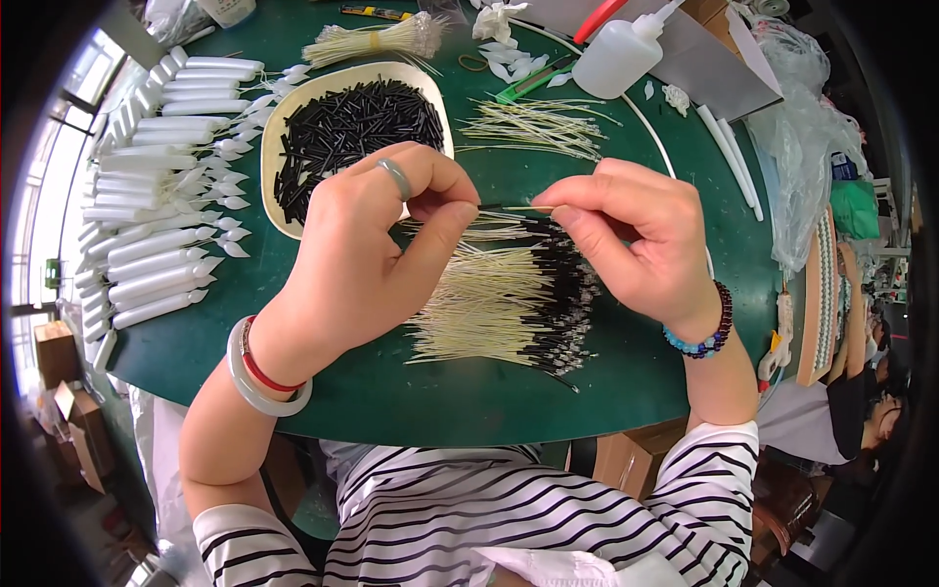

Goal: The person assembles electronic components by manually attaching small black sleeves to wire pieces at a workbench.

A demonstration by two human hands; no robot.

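Observation:
My left hand [377, 249] pinches a short black tube [491, 206] between thumb and forefinger. Facing it, my right hand [641, 230] pinches a thin pale-yellow wire [526, 207], whose left end meets the tube. Whether the wire sits inside the tube is too small to tell. Below both hands lies a wide bundle of similar wires [479, 303], with black sleeves on their right ends. A cream tray [270, 181] full of short black tubes [362, 122] stands just beyond my left hand. Beyond my right hand, loose wires [538, 127] lie in a flat heap.
White candle-shaped pieces [161, 240] with flame tips fill the table's left side. A tied wire bundle [377, 41] lies at the back. Behind my right hand stand a white squeeze bottle [616, 61] and a grey box [719, 59], with clear plastic [797, 127] to the right.

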